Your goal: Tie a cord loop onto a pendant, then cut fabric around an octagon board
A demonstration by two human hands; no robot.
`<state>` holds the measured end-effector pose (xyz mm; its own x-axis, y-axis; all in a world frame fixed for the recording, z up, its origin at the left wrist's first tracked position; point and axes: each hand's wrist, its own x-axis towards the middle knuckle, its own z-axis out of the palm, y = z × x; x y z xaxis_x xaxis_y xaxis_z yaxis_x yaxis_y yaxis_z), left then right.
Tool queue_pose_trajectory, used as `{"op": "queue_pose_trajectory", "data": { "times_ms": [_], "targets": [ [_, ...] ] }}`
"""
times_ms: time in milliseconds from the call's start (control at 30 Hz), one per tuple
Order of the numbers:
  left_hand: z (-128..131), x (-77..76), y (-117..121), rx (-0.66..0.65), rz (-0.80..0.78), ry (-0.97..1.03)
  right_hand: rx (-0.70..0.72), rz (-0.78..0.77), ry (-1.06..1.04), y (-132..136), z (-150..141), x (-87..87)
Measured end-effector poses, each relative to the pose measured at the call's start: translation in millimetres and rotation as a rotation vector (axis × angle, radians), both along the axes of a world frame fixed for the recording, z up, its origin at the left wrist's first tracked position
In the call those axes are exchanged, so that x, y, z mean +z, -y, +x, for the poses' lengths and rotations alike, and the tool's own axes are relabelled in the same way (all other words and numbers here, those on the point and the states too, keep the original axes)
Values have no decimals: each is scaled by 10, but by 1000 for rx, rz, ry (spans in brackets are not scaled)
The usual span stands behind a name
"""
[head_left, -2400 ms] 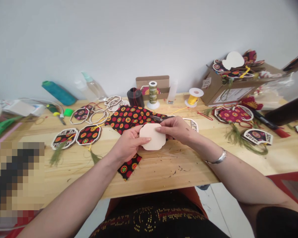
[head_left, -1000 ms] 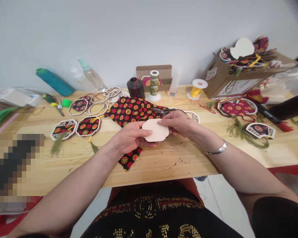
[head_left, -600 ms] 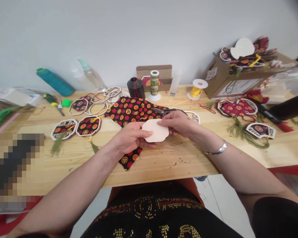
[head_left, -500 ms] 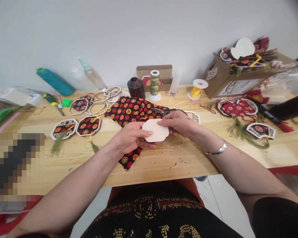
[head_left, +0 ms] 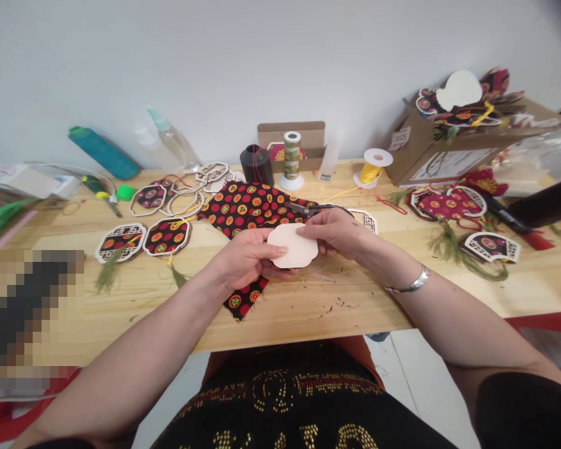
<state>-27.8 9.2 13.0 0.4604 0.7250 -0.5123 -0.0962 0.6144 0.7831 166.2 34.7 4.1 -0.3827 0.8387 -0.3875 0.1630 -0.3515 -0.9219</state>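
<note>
A cream-white, scallop-edged flat plaque lies between both my hands, its plain face up. My left hand grips its left edge, thumb on top and fingers underneath. On the right edge my right hand pinches it, thumb on the face. Something dark shows under the near edge, too little to name. Black fabric with red and orange flower prints spreads on the table behind and below my hands. Dark scissors rest on it, partly hidden by my right hand.
Tasselled ornaments sit at left, more at right. Behind stand a black thread cone, a green thread spool and a yellow cord spool. A loaded cardboard box occupies the back right of the wooden table.
</note>
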Motion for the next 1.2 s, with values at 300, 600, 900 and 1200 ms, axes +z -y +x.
{"op": "queue_pose_trajectory", "data": {
  "times_ms": [300,600,900,1200],
  "targets": [
    [-3,-4,-2,-13,9,23,-8,-9,0,7,-15,21],
    [1,13,-9,2,-3,30,1,6,1,6,-5,-2],
    [-33,-22,-28,13,42,68,-46,-23,-55,-7,-16,-6],
    [-11,-19,-50,241,-93,146,-123,-24,-90,-13,-21,14]
  ]
}}
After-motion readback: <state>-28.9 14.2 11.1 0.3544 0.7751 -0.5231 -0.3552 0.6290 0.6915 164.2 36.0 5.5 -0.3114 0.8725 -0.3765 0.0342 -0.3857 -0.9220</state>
